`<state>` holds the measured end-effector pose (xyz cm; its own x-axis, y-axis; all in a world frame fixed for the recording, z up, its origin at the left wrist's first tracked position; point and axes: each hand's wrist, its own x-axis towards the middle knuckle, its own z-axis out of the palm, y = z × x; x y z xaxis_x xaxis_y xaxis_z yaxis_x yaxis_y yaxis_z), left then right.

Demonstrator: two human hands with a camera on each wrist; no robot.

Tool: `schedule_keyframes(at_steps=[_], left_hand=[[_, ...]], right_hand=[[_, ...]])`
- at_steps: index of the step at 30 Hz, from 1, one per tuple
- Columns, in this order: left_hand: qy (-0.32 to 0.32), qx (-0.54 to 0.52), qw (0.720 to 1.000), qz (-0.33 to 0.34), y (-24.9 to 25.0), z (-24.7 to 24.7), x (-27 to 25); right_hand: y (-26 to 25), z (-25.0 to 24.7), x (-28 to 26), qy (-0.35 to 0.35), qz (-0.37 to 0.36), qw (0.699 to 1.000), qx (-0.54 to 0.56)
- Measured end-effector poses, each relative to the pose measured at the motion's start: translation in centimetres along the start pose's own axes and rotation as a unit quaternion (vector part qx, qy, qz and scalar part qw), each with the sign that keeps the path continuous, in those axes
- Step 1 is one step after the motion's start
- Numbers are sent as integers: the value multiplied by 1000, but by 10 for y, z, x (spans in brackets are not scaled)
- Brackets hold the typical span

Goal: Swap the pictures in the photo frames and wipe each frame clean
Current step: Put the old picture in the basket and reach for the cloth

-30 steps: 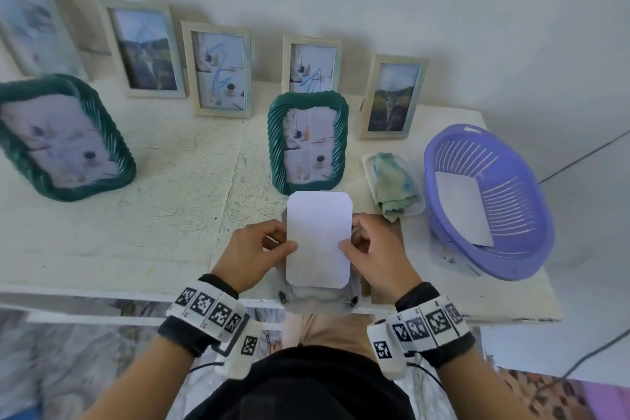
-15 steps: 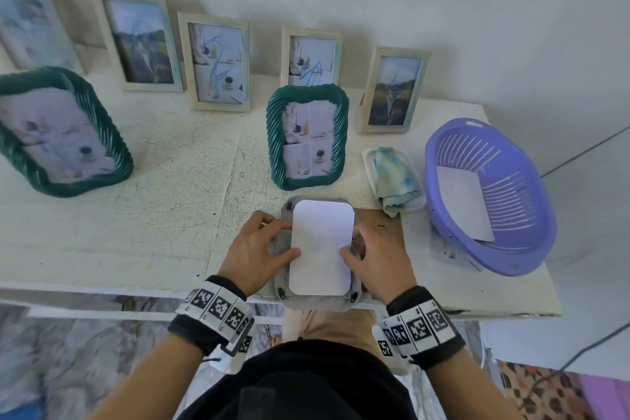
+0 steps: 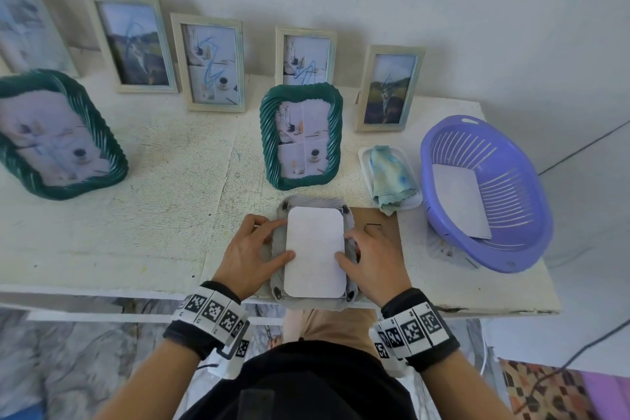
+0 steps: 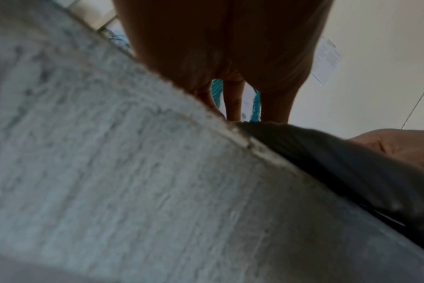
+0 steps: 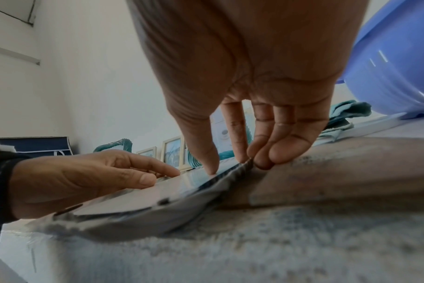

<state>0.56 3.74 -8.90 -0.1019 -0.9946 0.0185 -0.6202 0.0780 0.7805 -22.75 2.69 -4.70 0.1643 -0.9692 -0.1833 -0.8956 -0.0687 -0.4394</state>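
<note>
Grey frame [image 3: 315, 211] lies face down at the counter [image 3: 136, 215] front edge, a white picture sheet [image 3: 315, 251] (blank side up) laid in its back. Left hand [image 3: 250, 251] has straightish fingers, thumb pressing the sheet's left edge. Right hand [image 3: 370, 262] presses its thumb on the sheet's right edge, other fingers [image 5: 286, 145] curled at the frame's rim. Green frame [image 3: 301, 136] stands upright just behind. Cloth [image 3: 392, 177] beside purple basket [image 3: 531, 181], right.
</note>
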Motion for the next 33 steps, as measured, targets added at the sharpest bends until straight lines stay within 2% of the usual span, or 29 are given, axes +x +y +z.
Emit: schedule_keyframes(at_steps=[10, 14, 18, 20, 22, 33], left_hand=[[18, -9, 1000, 8, -4, 3, 0], [25, -9, 999, 18, -5, 3, -1], [36, -21, 998, 43, -8, 3, -3], [44, -27, 997, 53, -11, 5, -3], [49, -30, 996, 63, -12, 6, -3], [48, -31, 995, 84, -16, 7, -4]], right_hand=[[-2, -2, -2, 5, -4, 1000, -6], [0, -2, -4, 53, -15, 998, 7], [7, -8, -9, 100, 65, 990, -68], [15, -9, -10, 82, 125, 979, -135], [21, -9, -13, 63, 161, 973, -151], [46, -26, -38, 27, 212, 977, 3]])
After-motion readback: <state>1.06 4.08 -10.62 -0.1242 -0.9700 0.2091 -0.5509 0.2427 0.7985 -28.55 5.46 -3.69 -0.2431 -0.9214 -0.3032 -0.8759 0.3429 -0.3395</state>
